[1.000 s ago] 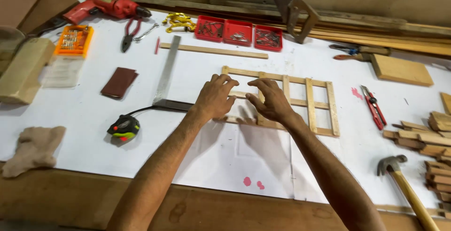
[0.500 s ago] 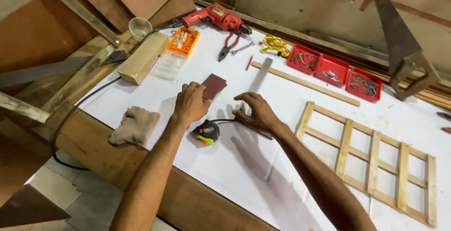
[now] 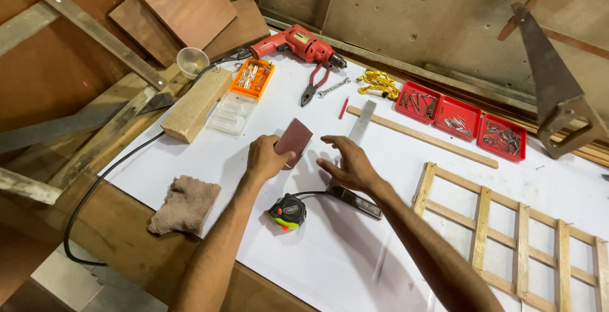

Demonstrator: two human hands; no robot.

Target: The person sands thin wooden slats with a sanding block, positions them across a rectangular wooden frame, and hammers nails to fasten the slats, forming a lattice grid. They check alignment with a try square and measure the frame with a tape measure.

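My left hand (image 3: 266, 158) rests on the near edge of a dark red-brown sheet of sandpaper (image 3: 295, 137) lying flat on the white tabletop (image 3: 330, 248); fingers touch it, thumb at its side. My right hand (image 3: 350, 165) hovers open just right of the sheet, fingers spread, above a metal try square (image 3: 357, 136). A black and green tape measure (image 3: 287, 212) lies below both hands. A wooden lattice frame (image 3: 507, 229) lies to the right, clear of both hands.
A red power drill (image 3: 295, 44), pliers (image 3: 315, 84), an orange bit case (image 3: 252, 77), a wood block (image 3: 196, 104) and red trays of screws (image 3: 460, 119) line the back. A brown rag (image 3: 186, 203) sits near the front edge. A handsaw (image 3: 555, 90) leans at right.
Both hands left the lattice frame and moved left across the table. My left hand has reached the sandpaper; my view has swung left and closer.
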